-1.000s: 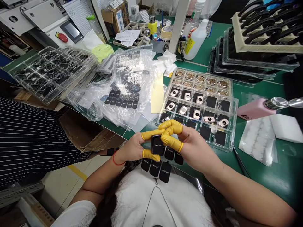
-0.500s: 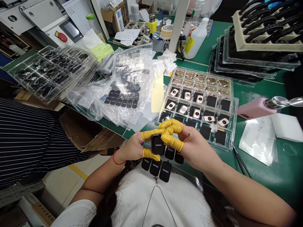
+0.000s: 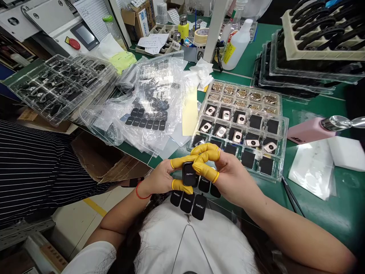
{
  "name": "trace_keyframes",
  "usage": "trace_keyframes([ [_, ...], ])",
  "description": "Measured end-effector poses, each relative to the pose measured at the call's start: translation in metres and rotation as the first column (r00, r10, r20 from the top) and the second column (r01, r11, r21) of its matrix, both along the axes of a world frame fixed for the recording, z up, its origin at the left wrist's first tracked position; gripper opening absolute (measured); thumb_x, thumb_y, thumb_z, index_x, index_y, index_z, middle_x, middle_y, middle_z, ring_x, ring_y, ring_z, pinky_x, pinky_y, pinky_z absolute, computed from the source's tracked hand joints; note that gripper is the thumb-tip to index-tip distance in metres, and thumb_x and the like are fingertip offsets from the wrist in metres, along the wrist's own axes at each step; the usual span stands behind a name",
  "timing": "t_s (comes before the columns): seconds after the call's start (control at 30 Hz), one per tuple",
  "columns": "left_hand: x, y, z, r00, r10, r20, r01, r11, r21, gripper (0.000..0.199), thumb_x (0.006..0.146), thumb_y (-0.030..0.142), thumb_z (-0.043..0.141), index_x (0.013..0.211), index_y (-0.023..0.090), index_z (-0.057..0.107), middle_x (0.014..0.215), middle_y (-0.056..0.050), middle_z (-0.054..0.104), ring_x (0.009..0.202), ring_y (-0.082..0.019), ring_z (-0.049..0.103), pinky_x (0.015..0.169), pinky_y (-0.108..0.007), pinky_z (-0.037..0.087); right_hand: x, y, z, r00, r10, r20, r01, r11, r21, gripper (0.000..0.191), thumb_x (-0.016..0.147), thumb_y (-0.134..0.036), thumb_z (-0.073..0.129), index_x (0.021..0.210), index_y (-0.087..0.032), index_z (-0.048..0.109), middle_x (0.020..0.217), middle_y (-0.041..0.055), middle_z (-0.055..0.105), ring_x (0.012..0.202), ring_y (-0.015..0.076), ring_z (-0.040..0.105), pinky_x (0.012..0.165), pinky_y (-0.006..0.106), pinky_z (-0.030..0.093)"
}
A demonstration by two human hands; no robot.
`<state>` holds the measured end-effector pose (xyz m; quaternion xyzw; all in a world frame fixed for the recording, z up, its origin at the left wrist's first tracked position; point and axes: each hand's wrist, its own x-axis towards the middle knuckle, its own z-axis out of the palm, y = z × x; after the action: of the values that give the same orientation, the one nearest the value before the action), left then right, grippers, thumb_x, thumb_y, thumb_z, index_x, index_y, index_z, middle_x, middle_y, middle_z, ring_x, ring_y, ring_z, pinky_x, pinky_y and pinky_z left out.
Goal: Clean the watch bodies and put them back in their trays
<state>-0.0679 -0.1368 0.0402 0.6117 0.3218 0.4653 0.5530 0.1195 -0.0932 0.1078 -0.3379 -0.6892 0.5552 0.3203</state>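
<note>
Left hand [image 3: 156, 179] and right hand [image 3: 232, 179] closed, pinching black "hello!" piece [image 3: 189, 174] between yellow finger cots [image 3: 182, 161]. More "hello!" pieces [image 3: 187, 203] just below hands; clear tray [image 3: 282, 152] beyond (green bench mat [image 3: 316, 224] underneath).

Green bench mat [image 3: 345, 201] under a clear tray of watch cases [image 3: 281, 160], plastic bags [image 3: 159, 80], and a white foam block [image 3: 346, 153]

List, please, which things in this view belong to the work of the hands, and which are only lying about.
In the work: left hand, right hand, yellow finger cots, black "hello!" square piece, the same pieces below the hands, clear tray of watch cases.

Lying about: white plastic bottle, masking tape roll, white foam block, stacked trays of black watch straps.
</note>
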Motion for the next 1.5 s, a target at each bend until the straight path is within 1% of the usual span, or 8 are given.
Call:
trace_keyframes([
  [0.17,0.001,-0.003,0.000,0.997,-0.028,0.070,0.039,0.987,-0.156,0.070,0.067,0.035,0.082,0.131,0.025,0.056,0.115,-0.007,0.070,0.103,-0.025,0.067,0.088,-0.032,0.054,0.005,-0.001,-0.001,0.988,-0.136,0.075,0.083,0.868,0.490,0.010,0.088,-0.017,0.058,0.088,-0.024,0.065,0.101,0.0035,0.065,0.103,0.0225,0.055,0.093,0.046,0.039],
  [0.27,0.001,-0.004,0.000,0.993,-0.060,0.100,0.083,0.969,-0.233,0.071,0.067,0.037,0.082,0.131,0.024,0.055,0.102,-0.006,0.073,0.092,-0.023,0.069,0.082,-0.031,0.056,0.008,-0.002,0.000,0.975,-0.193,0.105,0.099,0.811,0.577,0.015,0.089,-0.022,0.060,0.104,-0.024,0.062,0.109,0.0067,0.063,0.107,0.0246,0.053,0.094,0.048,0.038],
  [0.4,0.002,-0.003,0.001,1.000,-0.013,0.016,0.016,0.981,-0.192,0.062,0.062,0.036,0.085,0.120,0.024,0.064,0.100,-0.005,0.073,0.089,-0.020,0.068,0.081,-0.029,0.054,0.003,-0.002,-0.001,0.977,0.010,0.213,-0.099,0.906,0.411,0.042,0.080,-0.039,0.071,0.116,-0.021,0.057,0.111,0.0101,0.061,0.103,0.0260,0.055,0.088,0.046,0.043],
  [0.6,0.012,0.000,-0.004,0.983,-0.183,0.030,0.181,0.920,-0.348,0.052,0.064,0.046,0.081,0.105,0.016,0.070,0.078,-0.006,0.073,0.071,-0.021,0.067,0.069,-0.031,0.055,0.001,0.010,-0.015,0.991,0.075,0.114,-0.078,0.997,0.028,0.029,0.081,-0.050,0.065,0.081,-0.021,0.067,0.086,0.0038,0.066,0.082,0.0197,0.059,0.078,0.037,0.047],
  [0.83,0.027,0.008,-0.020,0.986,-0.096,0.136,0.144,0.899,-0.413,0.077,0.061,0.043,0.084,0.130,0.023,0.057,0.082,-0.004,0.071,0.070,-0.018,0.065,0.075,-0.033,0.054,0.023,0.012,-0.033,0.995,-0.100,-0.029,0.081,0.918,-0.389,0.043,0.086,-0.057,0.051,0.093,-0.020,0.070,0.092,0.0051,0.070,0.094,0.0215,0.062,0.090,0.038,0.046],
  [1.07,0.034,0.017,-0.019,0.988,-0.148,-0.044,0.118,0.905,-0.409,0.082,0.075,0.034,0.076,0.145,0.025,0.035,0.086,-0.003,0.071,0.077,-0.017,0.063,0.076,-0.031,0.051,0.040,0.014,-0.045,0.978,-0.199,0.065,0.206,0.966,-0.154,0.042,0.079,-0.032,0.063,0.118,-0.023,0.055,0.088,0.0015,0.062,0.087,0.0183,0.059,0.085,0.038,0.048],
  [1.23,0.018,0.017,-0.011,0.984,-0.073,-0.161,0.007,0.926,-0.378,0.071,0.080,0.033,0.071,0.143,0.023,0.041,0.081,-0.003,0.069,0.079,-0.017,0.063,0.083,-0.031,0.049,0.103,0.074,-0.049,0.746,-0.651,0.141,0.639,0.759,0.125,0.029,0.076,-0.041,0.065,0.095,-0.021,0.057,0.086,0.0036,0.062,0.083,0.0201,0.060,0.081,0.038,0.048],
  [1.5,0.013,0.011,-0.012,0.976,-0.046,-0.214,-0.047,0.911,-0.410,0.066,0.084,0.031,0.066,0.143,0.022,0.039,0.084,-0.001,0.070,0.082,-0.016,0.063,0.086,-0.032,0.050,0.165,0.163,-0.076,0.527,-0.738,0.421,0.592,0.675,0.441,0.022,0.083,-0.033,0.054,0.092,-0.015,0.062,0.092,0.0119,0.068,0.081,0.0223,0.062,0.073,0.035,0.048],
])
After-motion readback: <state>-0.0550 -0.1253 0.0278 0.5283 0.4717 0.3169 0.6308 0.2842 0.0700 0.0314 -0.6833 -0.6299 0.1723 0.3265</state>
